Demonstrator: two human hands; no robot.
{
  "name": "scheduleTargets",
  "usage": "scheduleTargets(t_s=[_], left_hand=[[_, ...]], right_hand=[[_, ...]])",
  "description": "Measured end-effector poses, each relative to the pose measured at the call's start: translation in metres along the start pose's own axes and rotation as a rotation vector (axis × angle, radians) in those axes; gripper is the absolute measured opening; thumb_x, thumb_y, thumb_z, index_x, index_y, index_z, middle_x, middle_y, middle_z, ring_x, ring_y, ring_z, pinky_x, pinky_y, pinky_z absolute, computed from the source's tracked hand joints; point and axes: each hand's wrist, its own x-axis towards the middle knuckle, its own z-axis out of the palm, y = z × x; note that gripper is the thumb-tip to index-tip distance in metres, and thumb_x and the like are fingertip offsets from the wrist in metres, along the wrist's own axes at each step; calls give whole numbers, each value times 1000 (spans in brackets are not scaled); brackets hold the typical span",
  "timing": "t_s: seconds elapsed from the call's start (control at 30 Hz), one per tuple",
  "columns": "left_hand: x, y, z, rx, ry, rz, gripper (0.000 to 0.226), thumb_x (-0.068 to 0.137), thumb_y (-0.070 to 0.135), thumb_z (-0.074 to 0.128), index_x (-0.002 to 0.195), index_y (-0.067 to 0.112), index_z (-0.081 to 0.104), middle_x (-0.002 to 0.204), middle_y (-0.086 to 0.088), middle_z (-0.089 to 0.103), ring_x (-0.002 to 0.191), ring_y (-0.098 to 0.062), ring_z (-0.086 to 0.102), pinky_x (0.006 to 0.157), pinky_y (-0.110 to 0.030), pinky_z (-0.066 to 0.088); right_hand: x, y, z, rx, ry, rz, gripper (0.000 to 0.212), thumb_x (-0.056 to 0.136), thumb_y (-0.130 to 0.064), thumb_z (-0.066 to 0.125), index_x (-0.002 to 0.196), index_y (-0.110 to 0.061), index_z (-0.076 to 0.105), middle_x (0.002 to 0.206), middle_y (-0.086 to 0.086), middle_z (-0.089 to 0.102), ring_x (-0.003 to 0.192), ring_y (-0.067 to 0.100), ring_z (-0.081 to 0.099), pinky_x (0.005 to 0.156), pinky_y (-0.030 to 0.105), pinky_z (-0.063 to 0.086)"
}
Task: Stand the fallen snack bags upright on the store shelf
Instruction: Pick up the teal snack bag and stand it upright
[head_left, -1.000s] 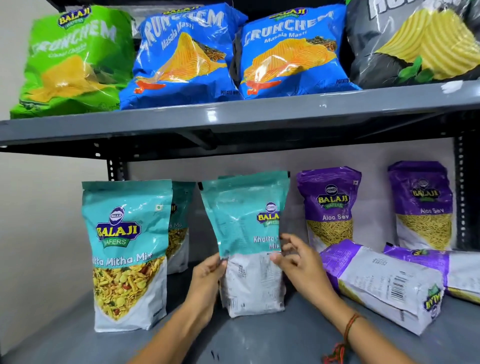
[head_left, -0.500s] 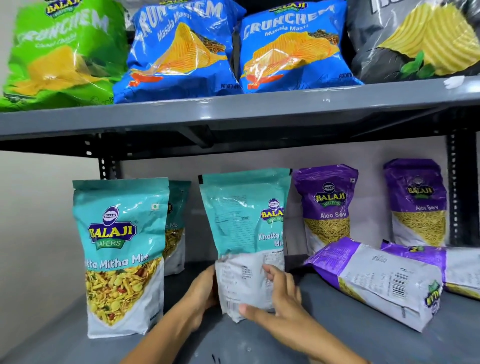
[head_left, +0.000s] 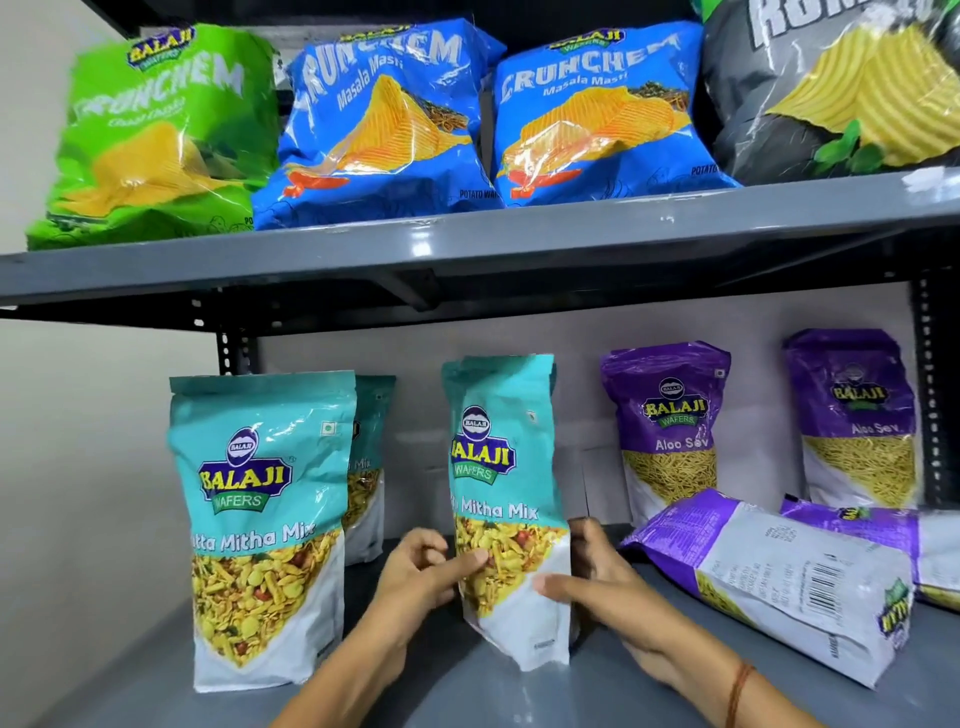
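Teal mix bag (head_left: 506, 499) stands upright, seemingly grounded; left hand (head_left: 421, 577) and right hand (head_left: 608, 582) fingers clasp it.

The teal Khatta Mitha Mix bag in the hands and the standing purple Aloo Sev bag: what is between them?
Nothing: the head view shows only bare back wall there.

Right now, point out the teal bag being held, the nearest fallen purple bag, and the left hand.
Held teal bag (head_left: 498, 467), head view: its printed front logo.
Fallen purple bag (head_left: 769, 577), head view: its white back panel.
Left hand (head_left: 421, 577), head view: its back.
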Motion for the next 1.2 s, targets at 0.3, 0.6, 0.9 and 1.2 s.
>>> scheduleTargets(t_s=[0.3,0.6,0.9,1.2], left_hand=[[1,-6,2,65,-147,-60,85,49,29,94,124,15,57,116,-2,74,108,-16,69,96,-28,52],[-22,-12,5,116,23,73,94,38,43,93,122,21,56,110,2,66,98,-6,64,68,-13,49],[-75,7,78,80,470,525,80,42,48,78,115,35,45,112,12,43,111,-15,51,97,-32,41],[-84,4,208,-400,-115,-309,63,76,1,76,132,14,50,132,-13,53,113,-21,50,88,-32,38]], right_hand=[[8,-2,-16,-19,42,44,36,92,-2,60,120,-23,58,116,-1,73,109,14,67,98,33,53],[-2,-13,-12,-69,-2,110,34,98,-4,48,111,-34,60,107,-15,76,104,2,67,89,28,55],[-31,-31,-30,-222,227,-166,41,90,-18,65,113,-50,54,124,-14,60,119,3,55,98,22,44],[-23,-56,-219,-600,469,-49,26,92,-12,60,118,-16,63,118,7,67,112,23,61,96,35,44]])
